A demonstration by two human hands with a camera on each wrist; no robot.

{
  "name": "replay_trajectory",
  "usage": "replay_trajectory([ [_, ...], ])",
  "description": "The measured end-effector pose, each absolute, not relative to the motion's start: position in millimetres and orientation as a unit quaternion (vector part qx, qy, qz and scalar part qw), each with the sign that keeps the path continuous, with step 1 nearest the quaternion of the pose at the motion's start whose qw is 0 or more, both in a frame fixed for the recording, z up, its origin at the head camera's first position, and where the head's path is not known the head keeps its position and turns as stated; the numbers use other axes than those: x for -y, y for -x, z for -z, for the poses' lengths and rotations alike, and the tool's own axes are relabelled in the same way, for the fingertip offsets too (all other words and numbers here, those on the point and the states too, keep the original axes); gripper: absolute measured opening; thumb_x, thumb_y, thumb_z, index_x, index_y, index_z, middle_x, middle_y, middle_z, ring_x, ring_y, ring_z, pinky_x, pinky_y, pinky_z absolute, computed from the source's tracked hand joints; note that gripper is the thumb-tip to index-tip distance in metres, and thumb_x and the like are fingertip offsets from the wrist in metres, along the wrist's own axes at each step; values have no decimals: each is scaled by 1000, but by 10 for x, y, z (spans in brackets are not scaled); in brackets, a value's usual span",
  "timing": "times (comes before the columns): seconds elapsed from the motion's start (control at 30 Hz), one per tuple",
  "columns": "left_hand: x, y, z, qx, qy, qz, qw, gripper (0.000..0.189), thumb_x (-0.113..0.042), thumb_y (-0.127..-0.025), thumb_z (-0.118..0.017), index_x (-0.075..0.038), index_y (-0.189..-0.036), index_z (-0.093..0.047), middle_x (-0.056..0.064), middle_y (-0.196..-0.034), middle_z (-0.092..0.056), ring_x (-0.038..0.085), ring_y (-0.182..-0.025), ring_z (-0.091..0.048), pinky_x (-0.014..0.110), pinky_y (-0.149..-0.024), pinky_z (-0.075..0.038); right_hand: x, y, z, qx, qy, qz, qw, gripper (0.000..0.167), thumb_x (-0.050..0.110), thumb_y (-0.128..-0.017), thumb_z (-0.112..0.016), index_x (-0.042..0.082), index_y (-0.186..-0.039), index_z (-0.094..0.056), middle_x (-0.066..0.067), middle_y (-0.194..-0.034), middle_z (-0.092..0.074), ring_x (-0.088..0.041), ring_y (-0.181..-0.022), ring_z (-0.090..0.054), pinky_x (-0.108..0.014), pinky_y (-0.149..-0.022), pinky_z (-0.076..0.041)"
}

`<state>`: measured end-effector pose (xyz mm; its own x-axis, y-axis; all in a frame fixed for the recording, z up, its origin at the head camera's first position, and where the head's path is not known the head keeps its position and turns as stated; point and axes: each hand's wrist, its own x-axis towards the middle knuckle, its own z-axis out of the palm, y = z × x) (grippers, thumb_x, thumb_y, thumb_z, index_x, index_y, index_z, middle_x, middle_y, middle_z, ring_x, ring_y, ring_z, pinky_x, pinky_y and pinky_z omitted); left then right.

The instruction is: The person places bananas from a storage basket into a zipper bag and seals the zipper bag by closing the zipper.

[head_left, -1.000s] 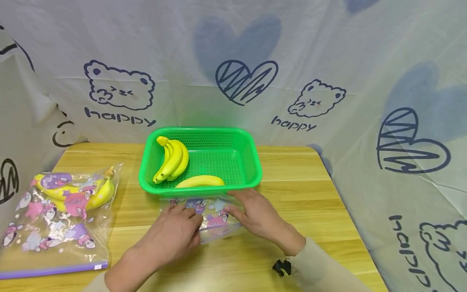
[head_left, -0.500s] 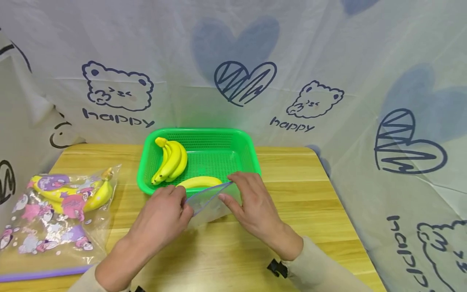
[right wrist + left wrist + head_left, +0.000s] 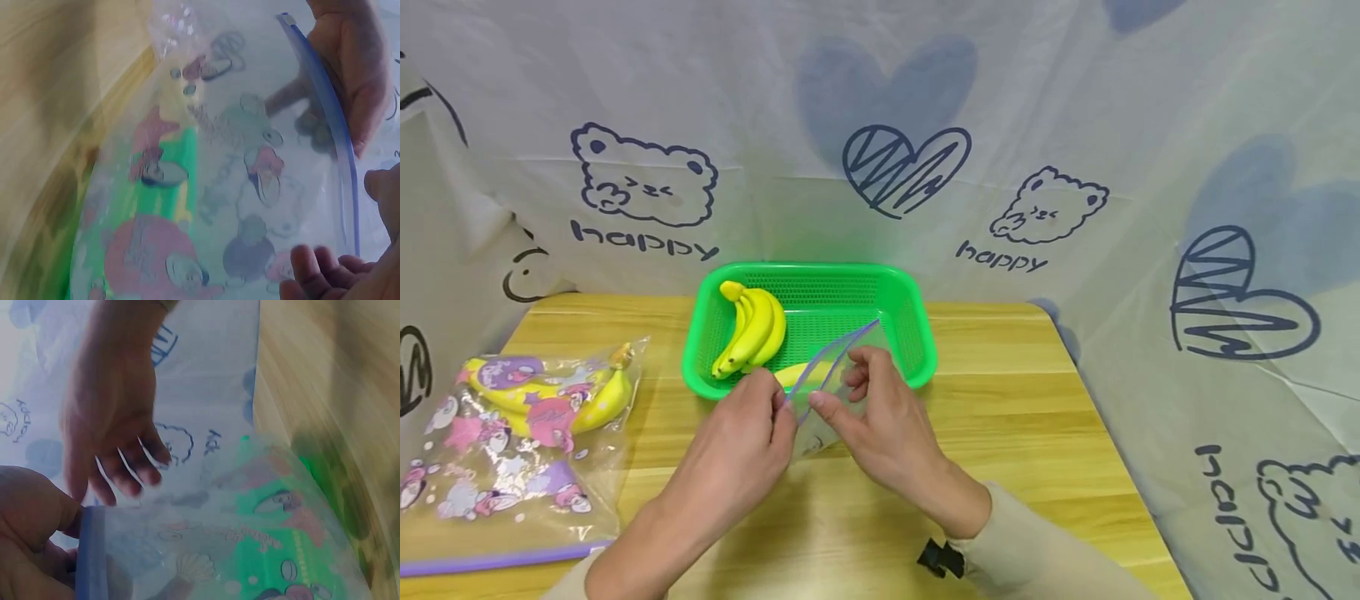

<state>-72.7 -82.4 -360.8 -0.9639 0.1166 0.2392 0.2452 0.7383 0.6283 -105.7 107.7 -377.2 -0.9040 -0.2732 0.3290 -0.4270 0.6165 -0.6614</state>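
Yellow wood-grain tabletop (image 3: 1022, 400), left hand (image 3: 737, 437) pinching a clear printed plastic bag (image 3: 212, 187), right hand (image 3: 891, 425) with fingers loosely apart, contact unclear

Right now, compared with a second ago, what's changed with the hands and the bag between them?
The printed bag has been raised from in front of the green basket; its purple mouth now slants open over the near rim. The left hand pinches one end; the right hand has shifted left toward it. The banana bunch, single banana and packed bag stayed put.
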Motion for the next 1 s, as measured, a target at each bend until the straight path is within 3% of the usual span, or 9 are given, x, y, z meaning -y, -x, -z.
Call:
replay_trajectory([
  [0.17,790,672,3588,927,110,354,63,15,-12,-104,-57,-11,-91,-51,1,-80,-49,14,-69,-46,27,-55,-42,-991,1065,3760,884,-187,-429,20,60,29,-99,-70,4,-144,-40,2,-95,-65,-8,-79,-63,-26,-71,-54],
  [0.4,930,682,3590,945,105,305,48,14,-12,-100,-61,-11,-88,-53,1,-79,-50,16,-67,-47,30,-55,-41,-969,1083,3793,891,-224,-393,36,55,6,-85,-66,-2,-137,-49,1,-84,-65,-4,-63,-54,-21,-57,-48],
  [0.57,1078,720,3599,971,87,212,61,13,-14,-91,-65,-14,-82,-55,0,-76,-50,20,-68,-47,35,-55,-38,-982,1085,3758,902,-223,-369,-3,56,8,-85,-64,2,-139,-55,5,-81,-59,-4,-63,-50,-22,-59,-45],
  [0.77,1130,767,3695,979,86,172,67,15,-19,-93,-68,-14,-82,-59,0,-76,-54,21,-67,-51,38,-52,-39,-966,1091,3725,895,-245,-366,-68,54,9,-85,-61,5,-139,-61,6,-79,-55,-3,-61,-45,-21,-61,-41],
  [1.0,1289,768,3636,984,71,157,40,14,-20,-91,-65,-14,-80,-59,3,-80,-54,23,-71,-52,43,-57,-42,-1025,1126,3718,913,-253,-318,-34,40,10,-85,-62,4,-123,-72,6,-70,-50,-5,-59,-42,-22,-53,-34],
])
